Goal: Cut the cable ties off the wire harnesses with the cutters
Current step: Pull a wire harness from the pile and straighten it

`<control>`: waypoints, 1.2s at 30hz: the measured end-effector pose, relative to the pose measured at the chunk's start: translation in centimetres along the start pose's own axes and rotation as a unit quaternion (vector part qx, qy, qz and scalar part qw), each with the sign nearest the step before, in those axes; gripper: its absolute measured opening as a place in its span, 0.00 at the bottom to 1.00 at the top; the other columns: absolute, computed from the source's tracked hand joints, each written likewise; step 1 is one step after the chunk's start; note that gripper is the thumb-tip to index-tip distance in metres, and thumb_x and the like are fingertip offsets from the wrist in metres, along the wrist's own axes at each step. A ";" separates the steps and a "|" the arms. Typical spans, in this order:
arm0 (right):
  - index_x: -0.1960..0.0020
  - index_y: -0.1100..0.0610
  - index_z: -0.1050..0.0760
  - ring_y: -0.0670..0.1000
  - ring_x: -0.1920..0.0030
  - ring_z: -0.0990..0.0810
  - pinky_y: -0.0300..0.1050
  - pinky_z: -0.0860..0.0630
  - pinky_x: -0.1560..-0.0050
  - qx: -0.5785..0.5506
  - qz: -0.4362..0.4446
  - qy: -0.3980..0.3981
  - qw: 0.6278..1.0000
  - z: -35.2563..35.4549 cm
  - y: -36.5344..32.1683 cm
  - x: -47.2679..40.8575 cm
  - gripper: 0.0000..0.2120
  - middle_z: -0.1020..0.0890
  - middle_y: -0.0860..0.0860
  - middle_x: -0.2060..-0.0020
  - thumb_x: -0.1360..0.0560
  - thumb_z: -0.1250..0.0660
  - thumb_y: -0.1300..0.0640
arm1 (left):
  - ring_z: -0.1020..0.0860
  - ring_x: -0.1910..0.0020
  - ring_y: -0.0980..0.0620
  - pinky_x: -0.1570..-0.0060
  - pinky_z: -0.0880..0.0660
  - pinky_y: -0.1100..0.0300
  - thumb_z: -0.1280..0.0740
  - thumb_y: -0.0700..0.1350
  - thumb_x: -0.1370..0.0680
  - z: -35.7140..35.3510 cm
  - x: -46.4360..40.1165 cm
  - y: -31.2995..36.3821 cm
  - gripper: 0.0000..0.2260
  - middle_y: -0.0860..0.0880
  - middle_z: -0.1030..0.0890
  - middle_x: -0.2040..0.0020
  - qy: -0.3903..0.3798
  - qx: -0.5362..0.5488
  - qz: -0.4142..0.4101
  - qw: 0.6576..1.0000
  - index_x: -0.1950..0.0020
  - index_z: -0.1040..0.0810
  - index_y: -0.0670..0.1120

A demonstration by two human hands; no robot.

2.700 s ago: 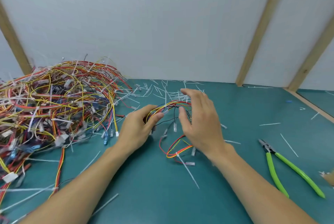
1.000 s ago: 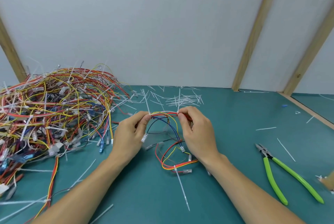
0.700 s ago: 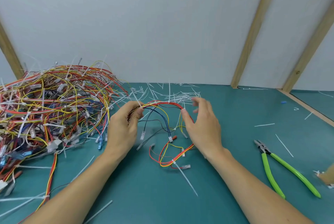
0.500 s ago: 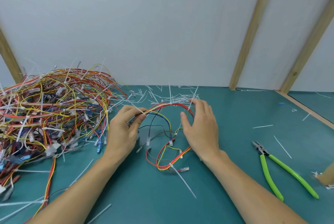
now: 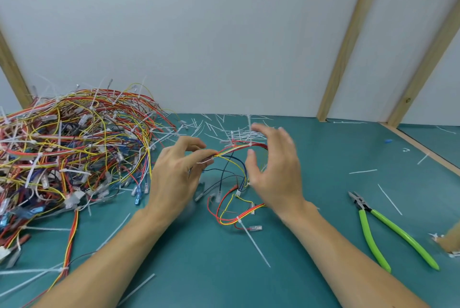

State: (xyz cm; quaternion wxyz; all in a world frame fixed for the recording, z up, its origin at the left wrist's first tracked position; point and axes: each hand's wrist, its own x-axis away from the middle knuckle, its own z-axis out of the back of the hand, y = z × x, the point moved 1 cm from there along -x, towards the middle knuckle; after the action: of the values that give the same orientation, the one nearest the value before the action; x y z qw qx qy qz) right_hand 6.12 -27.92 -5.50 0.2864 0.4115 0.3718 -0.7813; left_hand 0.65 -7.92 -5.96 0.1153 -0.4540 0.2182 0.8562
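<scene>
The biggest risk sits to the left of the left hand (image 5: 174,178): the heap of wire harnesses (image 5: 72,148) sprawls right up to that wrist, and its outer loops could snag the harness in hand (image 5: 234,178) and drag more bundles across if the harness gets pulled sideways. That harness hangs between the two hands; the left hand pinches its gathered wires between thumb and fingertips, near a white cable tie (image 5: 205,161), while the loose ends and connectors trail down onto the green table (image 5: 224,270). With only one pinch holding it, the loop could twist or slip, hiding the tie.

The right hand (image 5: 273,173) is spread, fingers blurred and holding nothing, just right of the red wires. It would have to cross to the cutters (image 5: 388,228), which lie well to the right of that forearm, untouched; nothing lies on them. Nipping a wire instead of the tie is the likely mistake, since ties sit tight against thin insulation.

Beyond the hands, against the white wall (image 5: 199,34), cut tie scraps (image 5: 236,131) litter the table. A second tie (image 5: 249,233) on the harness, below the right hand, points its long tail toward the person.
</scene>
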 end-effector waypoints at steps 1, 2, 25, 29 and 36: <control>0.34 0.59 0.26 0.47 0.39 0.24 0.60 0.28 0.31 -0.012 -0.016 -0.020 1.000 -0.3 -0.4 0.2 0.19 0.20 0.49 0.42 0.24 0.33 0.59 | 0.17 0.56 0.50 0.55 0.25 0.51 0.26 0.43 0.25 0.0 0.0 0.1 0.06 0.49 0.19 0.49 -0.008 0.000 -0.009 1.000 0.48 0.13 0.49; 0.34 0.58 0.25 0.47 0.42 0.24 0.59 0.27 0.32 -0.017 -0.040 -0.044 0.998 -0.6 -0.6 0.4 0.18 0.19 0.48 0.44 0.24 0.33 0.58 | 0.17 0.57 0.51 0.56 0.25 0.51 0.26 0.43 0.24 0.0 0.1 0.2 0.06 0.50 0.18 0.49 -0.019 0.003 -0.010 1.000 0.48 0.13 0.49; 0.51 0.52 0.12 0.56 0.47 0.20 0.47 0.30 0.46 0.074 0.118 -0.040 0.989 -0.5 0.0 0.0 0.03 0.16 0.49 0.52 0.24 0.24 0.55 | 0.17 0.46 0.49 0.44 0.22 0.51 0.44 0.23 0.33 1.0 -0.6 -0.9 0.27 0.50 0.14 0.47 -0.110 0.083 0.065 0.988 0.48 0.13 0.44; 0.52 0.53 0.12 0.53 0.56 0.24 0.47 0.31 0.53 0.089 0.167 0.000 0.982 -0.4 -0.4 -0.2 0.04 0.19 0.49 0.62 0.22 0.26 0.56 | 0.15 0.50 0.52 0.48 0.23 0.64 0.42 0.23 0.24 0.9 -1.2 -0.1 0.20 0.43 0.13 0.51 -0.110 0.372 0.285 0.877 0.44 0.18 0.41; 0.46 0.53 0.12 0.52 0.55 0.27 0.49 0.30 0.47 0.070 0.217 0.022 0.973 -0.7 -1.4 0.2 0.07 0.19 0.49 0.62 0.20 0.29 0.58 | 0.19 0.62 0.54 0.58 0.25 0.65 0.32 0.44 0.20 0.6 -1.1 -0.1 0.05 0.49 0.15 0.60 -0.195 0.393 0.362 0.823 0.51 0.17 0.45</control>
State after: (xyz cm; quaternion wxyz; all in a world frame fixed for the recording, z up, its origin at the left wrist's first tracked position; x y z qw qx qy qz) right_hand 5.26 -26.58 -5.51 0.4114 0.5183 0.2246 -0.7153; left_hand 0.85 -7.52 -4.80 0.0062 -0.0825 0.6579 0.7485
